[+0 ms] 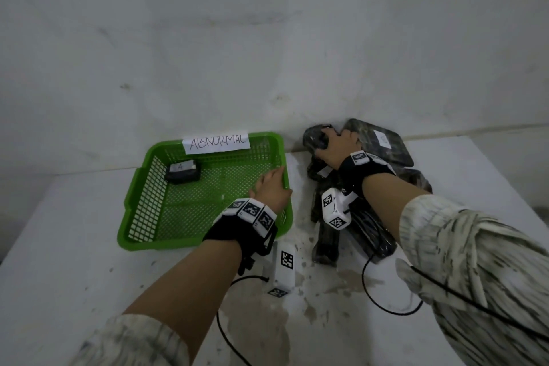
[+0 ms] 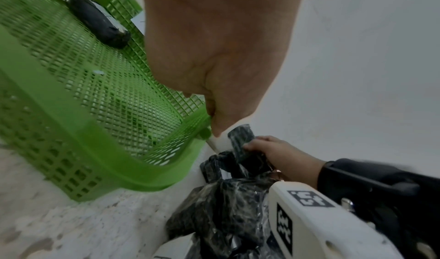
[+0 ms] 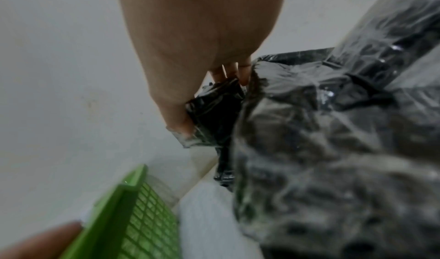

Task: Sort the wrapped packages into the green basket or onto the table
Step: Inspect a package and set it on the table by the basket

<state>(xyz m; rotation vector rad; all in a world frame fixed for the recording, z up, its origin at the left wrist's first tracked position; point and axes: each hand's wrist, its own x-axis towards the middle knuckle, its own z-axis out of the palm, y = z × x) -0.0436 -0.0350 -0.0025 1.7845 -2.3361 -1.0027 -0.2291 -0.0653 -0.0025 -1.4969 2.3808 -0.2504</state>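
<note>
A green mesh basket [image 1: 130, 234] labelled "ABNORMAL" [image 1: 216, 142] sits left of centre, with one black wrapped package [image 1: 181, 172] [image 2: 97, 22] in its far left corner. My left hand [image 1: 277, 184] [image 2: 212, 120] holds the basket's right rim [image 2: 200, 123], fingers inside and thumb outside. On the right lies a pile of black packages in clear wrap [image 1: 365, 229] [image 3: 333, 150]. At the pile's far end my right hand [image 1: 326, 139] [image 3: 209, 101] pinches a small black package [image 1: 316, 135] [image 3: 214, 116] between thumb and fingers.
The white table [image 1: 74, 246] meets a grey wall right behind the basket and the pile. A flat package with a white label [image 1: 383, 139] leans at the back right. Stains mark the table near me, and black cables [image 1: 386, 309] trail from both wrists.
</note>
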